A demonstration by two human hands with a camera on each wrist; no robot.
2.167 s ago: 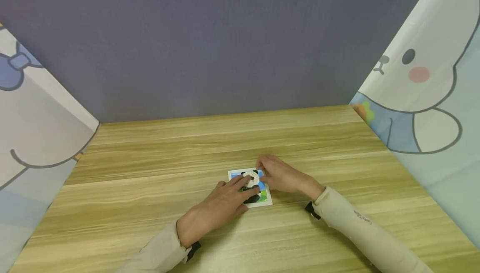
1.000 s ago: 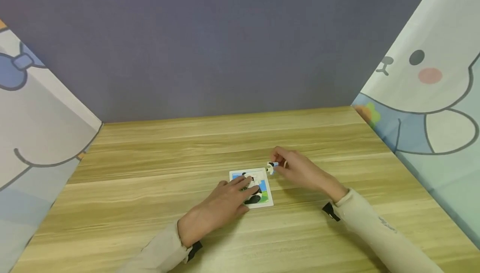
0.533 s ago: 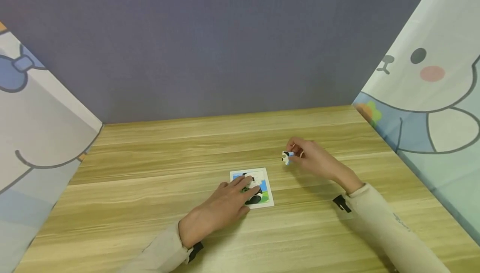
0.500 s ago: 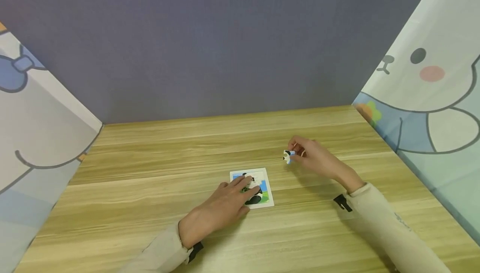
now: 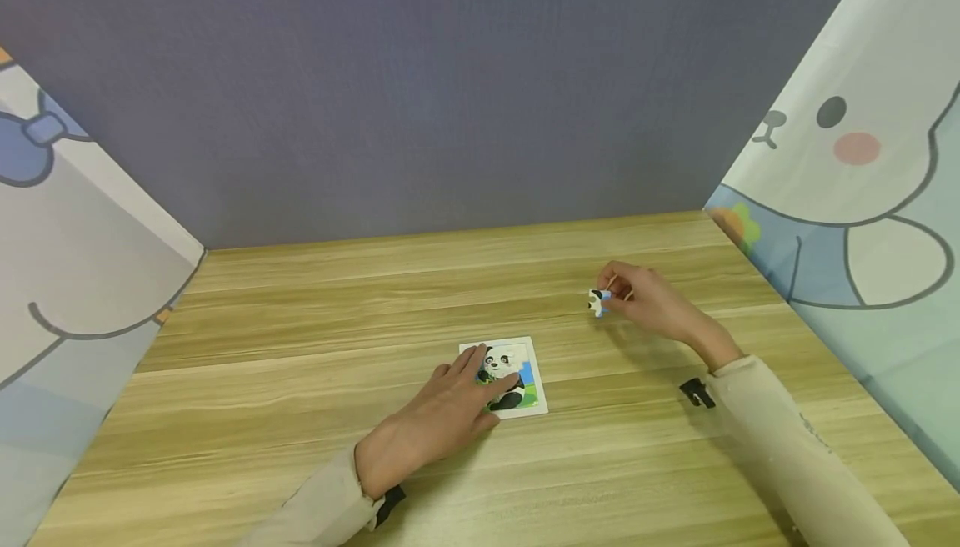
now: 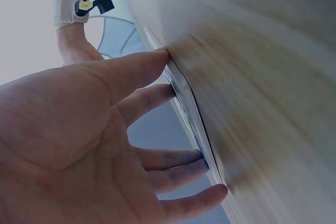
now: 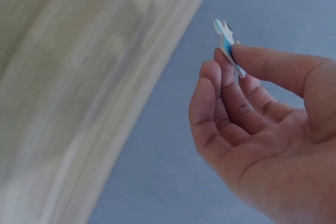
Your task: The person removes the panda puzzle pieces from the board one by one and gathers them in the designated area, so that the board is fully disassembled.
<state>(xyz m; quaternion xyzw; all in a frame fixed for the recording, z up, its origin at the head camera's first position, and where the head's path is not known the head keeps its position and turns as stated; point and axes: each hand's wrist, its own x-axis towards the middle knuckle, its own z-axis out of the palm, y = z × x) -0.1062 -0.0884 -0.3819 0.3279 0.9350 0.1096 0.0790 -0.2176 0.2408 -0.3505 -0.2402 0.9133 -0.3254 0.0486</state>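
A square panda jigsaw puzzle (image 5: 516, 376) in a white frame lies flat on the wooden table. My left hand (image 5: 438, 414) rests on its left side with fingers spread, covering part of the picture. In the left wrist view, the thumb (image 6: 139, 69) and the fingertips touch the puzzle's frame (image 6: 197, 114). Up and to the right of the puzzle, my right hand (image 5: 652, 305) pinches a jigsaw piece (image 5: 597, 303) coloured white, black and blue. The right wrist view shows the piece (image 7: 229, 48) between thumb and index finger, held above the table. The puzzle's upper right corner area shows plain white.
The wooden table (image 5: 337, 305) runs back to a dark grey-blue panel (image 5: 450, 97). Side panels with cartoon animals stand at left (image 5: 90, 222) and right (image 5: 847, 197). A black strap (image 5: 697, 393) hangs at the right sleeve.
My right hand has taken the piece out of the puzzle's upper right corner and carried it up and to the right. The left fingers have shifted slightly left, uncovering the panda's face.
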